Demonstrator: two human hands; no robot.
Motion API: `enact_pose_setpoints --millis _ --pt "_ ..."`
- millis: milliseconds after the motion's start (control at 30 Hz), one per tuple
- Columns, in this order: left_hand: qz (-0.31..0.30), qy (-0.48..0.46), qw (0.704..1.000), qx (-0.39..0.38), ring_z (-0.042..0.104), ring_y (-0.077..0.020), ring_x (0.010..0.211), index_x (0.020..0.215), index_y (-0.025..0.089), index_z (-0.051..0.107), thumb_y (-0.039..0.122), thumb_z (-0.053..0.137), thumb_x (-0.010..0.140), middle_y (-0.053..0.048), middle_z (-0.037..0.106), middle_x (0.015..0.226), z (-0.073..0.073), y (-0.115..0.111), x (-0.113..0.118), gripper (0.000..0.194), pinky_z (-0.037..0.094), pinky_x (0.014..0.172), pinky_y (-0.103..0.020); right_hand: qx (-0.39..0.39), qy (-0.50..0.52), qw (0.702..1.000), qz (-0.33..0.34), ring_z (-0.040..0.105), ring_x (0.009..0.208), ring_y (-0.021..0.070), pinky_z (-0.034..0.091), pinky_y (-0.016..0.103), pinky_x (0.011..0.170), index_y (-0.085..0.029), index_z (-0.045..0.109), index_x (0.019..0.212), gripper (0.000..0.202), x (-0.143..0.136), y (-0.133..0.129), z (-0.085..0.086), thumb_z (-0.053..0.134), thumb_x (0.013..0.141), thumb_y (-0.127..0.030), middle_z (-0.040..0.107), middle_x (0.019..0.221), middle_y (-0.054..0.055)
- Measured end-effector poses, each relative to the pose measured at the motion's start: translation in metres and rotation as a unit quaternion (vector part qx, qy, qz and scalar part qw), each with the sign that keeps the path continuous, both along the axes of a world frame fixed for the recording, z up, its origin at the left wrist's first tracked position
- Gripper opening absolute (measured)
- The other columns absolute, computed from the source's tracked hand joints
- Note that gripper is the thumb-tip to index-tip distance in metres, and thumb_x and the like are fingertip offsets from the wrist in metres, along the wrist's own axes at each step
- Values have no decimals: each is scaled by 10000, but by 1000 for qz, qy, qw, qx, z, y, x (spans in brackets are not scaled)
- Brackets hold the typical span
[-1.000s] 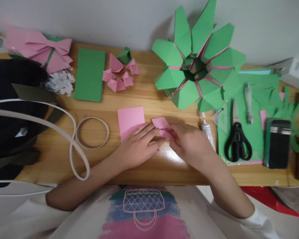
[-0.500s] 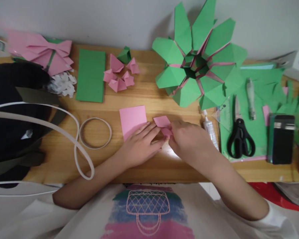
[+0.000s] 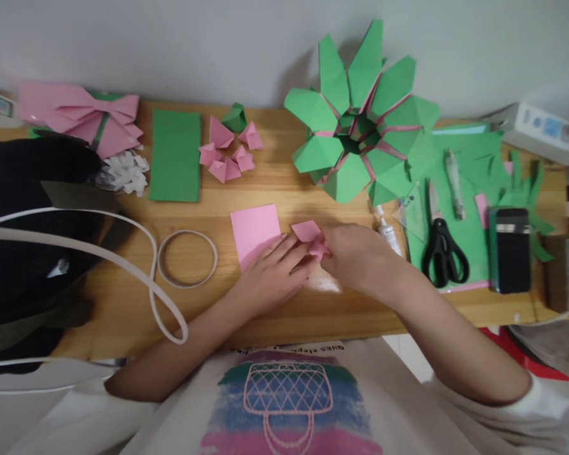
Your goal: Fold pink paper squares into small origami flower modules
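A small folded pink paper piece point(image 3: 307, 231) is between my two hands, just above the wooden table point(image 3: 208, 316). My right hand point(image 3: 358, 256) is closed, pinching the piece at its right side. From the left, the fingers of my left hand point(image 3: 277, 272) reach to the piece's lower edge and press together there. Under the left fingers, partly covered, lies a square pink paper sheet point(image 3: 253, 227). Behind it sit several folded pink paper pieces point(image 3: 225, 169) and a green one point(image 3: 236, 118). Part of the held paper is hidden by my fingers.
A large green-and-pink paper model point(image 3: 355, 183) stands at the back. Rightward are a glue tube point(image 3: 387, 232), black-handled scissors point(image 3: 446, 253), a cutter knife point(image 3: 454, 183) and a black box-shaped item point(image 3: 511, 253). Leftward lie a tape ring point(image 3: 164, 275), green paper stack point(image 3: 175, 155), white cable point(image 3: 123, 253) and black bag point(image 3: 28, 253).
The view has shifted a little, so the table items appear moved. The pink piece has turned slightly in my fingers, its lower flap now looking more bunched. Both hands keep their grip.
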State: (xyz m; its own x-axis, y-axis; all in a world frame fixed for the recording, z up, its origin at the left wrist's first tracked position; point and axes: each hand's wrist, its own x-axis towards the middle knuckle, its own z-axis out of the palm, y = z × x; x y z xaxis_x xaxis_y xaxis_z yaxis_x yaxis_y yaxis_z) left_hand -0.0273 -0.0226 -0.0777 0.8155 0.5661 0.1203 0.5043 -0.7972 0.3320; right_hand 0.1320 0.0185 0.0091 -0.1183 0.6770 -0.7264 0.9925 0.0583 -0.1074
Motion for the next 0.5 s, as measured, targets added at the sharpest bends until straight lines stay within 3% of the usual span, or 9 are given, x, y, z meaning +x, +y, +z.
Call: enact_pose_setpoints --millis 100,333,400,500 --pt "4 -6 1000 2 545 -308 1219 1208 154 581 227 551 908 -126 630 1229 0 0 0 310 461 1045 -468 8 -1 1000 -15 671 889 269 416 296 652 -126 665 929 167 4 -1 -5 538 821 -140 719 950 149" --pt "10 -14 1000 2 539 -297 1223 1194 166 607 240 540 918 -120 630 1226 1 1 -1 293 456 1048 -461 65 78 990 -103 583 643 170 340 263 555 -177 660 791 89 23 -15 -18 577 773 -200 670 715 37" --pt "11 -17 1000 0 529 -291 1236 1196 173 611 241 534 924 -114 624 1248 2 1 -1 290 453 1050 -458 117 65 983 -125 552 583 161 323 266 533 -168 670 777 87 29 -25 -20 613 772 -233 639 652 32" --pt "13 -16 1000 -11 510 -282 1258 1175 176 625 243 530 930 -110 616 1274 3 0 -1 271 432 1069 -463 270 94 952 -112 536 559 159 357 270 537 -151 698 877 166 35 -48 -28 619 825 -287 607 620 26"
